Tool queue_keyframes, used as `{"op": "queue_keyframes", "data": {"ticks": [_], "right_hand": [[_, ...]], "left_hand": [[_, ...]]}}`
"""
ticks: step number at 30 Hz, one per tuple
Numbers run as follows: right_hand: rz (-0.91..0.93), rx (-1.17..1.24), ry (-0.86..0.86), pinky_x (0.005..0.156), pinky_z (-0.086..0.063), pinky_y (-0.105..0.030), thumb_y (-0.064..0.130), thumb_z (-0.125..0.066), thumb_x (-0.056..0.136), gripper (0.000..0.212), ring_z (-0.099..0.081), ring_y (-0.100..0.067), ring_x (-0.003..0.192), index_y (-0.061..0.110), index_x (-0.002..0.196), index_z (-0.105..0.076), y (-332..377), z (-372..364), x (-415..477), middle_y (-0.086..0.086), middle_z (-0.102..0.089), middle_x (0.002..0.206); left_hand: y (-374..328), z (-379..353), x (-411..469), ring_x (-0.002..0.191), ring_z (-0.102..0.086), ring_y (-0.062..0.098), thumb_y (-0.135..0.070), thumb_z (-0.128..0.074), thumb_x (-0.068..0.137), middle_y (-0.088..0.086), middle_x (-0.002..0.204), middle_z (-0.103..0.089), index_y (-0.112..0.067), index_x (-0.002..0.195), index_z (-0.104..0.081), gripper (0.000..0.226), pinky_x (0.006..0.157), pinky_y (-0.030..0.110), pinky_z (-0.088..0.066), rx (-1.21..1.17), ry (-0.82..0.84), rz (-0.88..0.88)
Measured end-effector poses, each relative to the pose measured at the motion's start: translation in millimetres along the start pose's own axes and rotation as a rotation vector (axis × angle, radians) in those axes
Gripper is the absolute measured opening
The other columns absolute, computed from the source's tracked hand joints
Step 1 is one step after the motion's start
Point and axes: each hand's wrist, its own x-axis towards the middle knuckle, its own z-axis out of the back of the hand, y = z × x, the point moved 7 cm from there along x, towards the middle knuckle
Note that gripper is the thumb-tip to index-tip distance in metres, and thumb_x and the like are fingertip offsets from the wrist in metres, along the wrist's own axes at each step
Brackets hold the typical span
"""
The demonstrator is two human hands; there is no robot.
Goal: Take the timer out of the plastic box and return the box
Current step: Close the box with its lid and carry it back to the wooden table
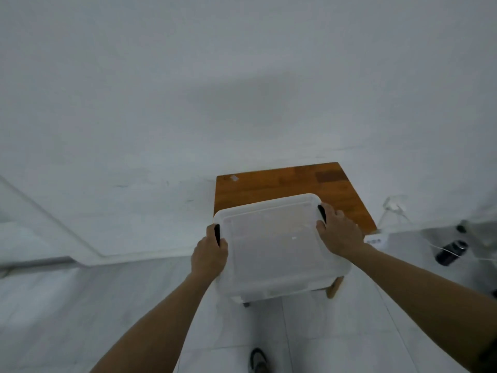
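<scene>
A translucent white plastic box (277, 243) with its lid on is held over the near edge of a small wooden table (269, 187). My left hand (208, 254) grips the box's left side at a black latch. On the right side, my right hand (338, 232) grips it by the other black latch. The frosted lid hides the inside, so no timer can be seen.
The table stands against a white wall, with one wooden leg (334, 286) showing under the box. To the right on the floor lie a dark can (451, 251), a white cable and a clear container (394, 211). My shoe (258, 360) is on the grey tiles below.
</scene>
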Motion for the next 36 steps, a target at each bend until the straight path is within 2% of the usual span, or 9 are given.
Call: {"op": "queue_keyframes", "data": {"ticks": [3,8,12,16,21,24,29,36], "right_hand": [[-0.011,0.010,0.006,0.080,-0.051,-0.040,0.036,-0.039,0.099,0.049,-0.062,-0.029,0.094,0.020,0.145,-0.031,15,-9,41,-0.012,-0.057,0.119],[-0.040,0.039,-0.008,0.075,-0.054,-0.039,0.037,-0.041,0.098,0.048,-0.060,-0.024,0.084,0.022,0.142,-0.032,32,-15,102,-0.009,-0.058,0.112],[-0.055,0.056,0.026,0.070,-0.052,-0.034,0.036,-0.043,0.097,0.047,-0.059,-0.023,0.082,0.022,0.141,-0.032,32,-26,134,-0.008,-0.057,0.108],[-0.064,0.070,0.078,0.076,-0.056,-0.041,0.038,-0.044,0.097,0.047,-0.062,-0.026,0.087,0.021,0.139,-0.033,26,-42,177,-0.008,-0.059,0.110],[-0.031,0.083,0.116,0.074,-0.057,-0.041,0.040,-0.045,0.097,0.048,-0.065,-0.025,0.086,0.020,0.140,-0.033,24,-60,246,-0.007,-0.062,0.108],[-0.017,0.097,0.160,0.073,-0.058,-0.042,0.040,-0.042,0.099,0.050,-0.065,-0.024,0.083,0.018,0.142,-0.032,24,-68,279,-0.006,-0.064,0.106],[0.002,0.058,0.256,0.068,-0.059,-0.042,0.043,-0.037,0.101,0.056,-0.067,-0.022,0.072,0.018,0.149,-0.021,26,-81,325,-0.003,-0.067,0.091],[0.011,0.002,0.295,0.062,-0.059,-0.039,0.044,-0.037,0.100,0.062,-0.065,-0.020,0.064,0.015,0.150,-0.016,31,-98,349,-0.001,-0.065,0.080]], "left_hand": [[1,2,45,0.078,-0.056,0.021,-0.028,-0.045,0.098,0.009,0.104,-0.066,-0.017,0.134,-0.038,0.038,0.075,0.039,-0.052,-0.014,0.023,-0.009],[-7,7,120,0.078,-0.061,0.022,-0.029,-0.044,0.097,0.007,0.101,-0.066,-0.019,0.135,-0.035,0.040,0.072,0.039,-0.055,-0.020,0.054,-0.039],[-11,-3,156,0.081,-0.059,0.021,-0.029,-0.044,0.098,0.007,0.105,-0.065,-0.019,0.137,-0.034,0.042,0.076,0.041,-0.055,-0.022,0.101,-0.034],[-16,-19,194,0.086,-0.060,0.021,-0.028,-0.044,0.098,0.008,0.111,-0.065,-0.018,0.139,-0.034,0.044,0.080,0.042,-0.054,-0.035,0.128,0.008],[-25,-39,244,0.093,-0.064,0.025,-0.027,-0.046,0.097,0.005,0.112,-0.064,-0.020,0.141,-0.033,0.047,0.081,0.045,-0.057,-0.079,0.102,0.069],[-29,-49,264,0.095,-0.062,0.023,-0.022,-0.046,0.098,0.006,0.117,-0.063,-0.019,0.144,-0.031,0.048,0.082,0.041,-0.054,-0.088,0.096,0.097],[-37,-61,296,0.104,-0.063,0.026,-0.020,-0.044,0.099,0.007,0.121,-0.062,-0.017,0.145,-0.032,0.047,0.083,0.038,-0.053,-0.044,0.083,0.124],[-28,-63,323,0.096,-0.063,0.026,-0.019,-0.044,0.098,0.009,0.114,-0.062,-0.020,0.145,-0.032,0.049,0.076,0.039,-0.053,-0.016,0.034,0.158]]}}
